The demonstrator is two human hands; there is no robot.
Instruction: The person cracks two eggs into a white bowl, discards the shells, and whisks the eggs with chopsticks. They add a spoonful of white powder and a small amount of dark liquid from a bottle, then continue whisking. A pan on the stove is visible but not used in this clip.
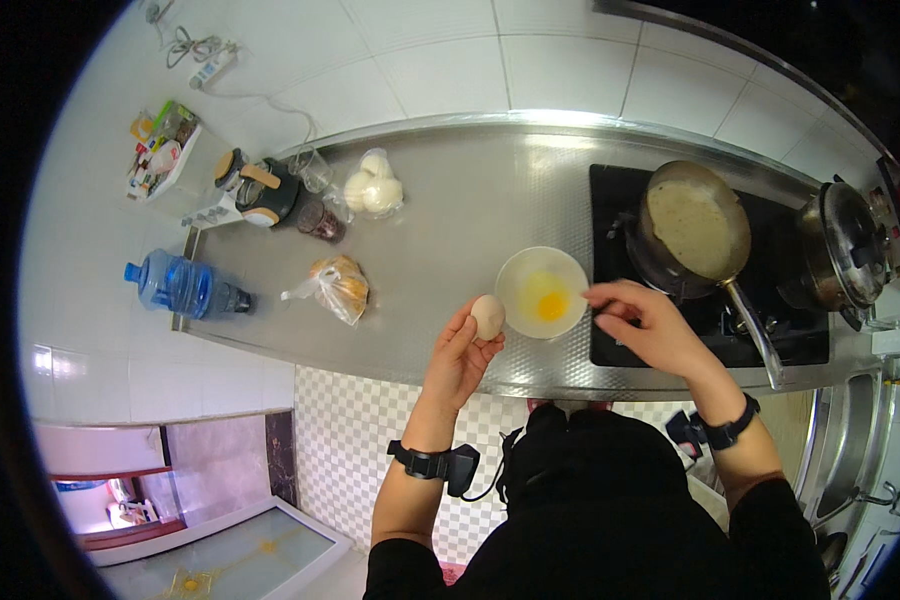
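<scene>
A pale whole egg (488, 317) is held between the thumb and fingers of my left hand (461, 352), just left of a white bowl (514, 270). In the bowl lies a raw cracked egg, its yolk (552, 306) round and orange amid clear egg white. My right hand (649, 326) is at the bowl's right side, with fingers bent and thumb apart. Its fingertips are close to the rim; whether they touch it I cannot tell. Nothing shows in that hand.
A frying pan (739, 232) holding a flat pale pancake (690, 225) sits on the black gas stove (615, 345), its handle (754, 330) pointing toward me. Farther right stands a lidded pot (844, 247). Leftward on the steel counter (450, 225) are bagged white buns (375, 184), bagged bread (341, 289) and a blue water jug (172, 283).
</scene>
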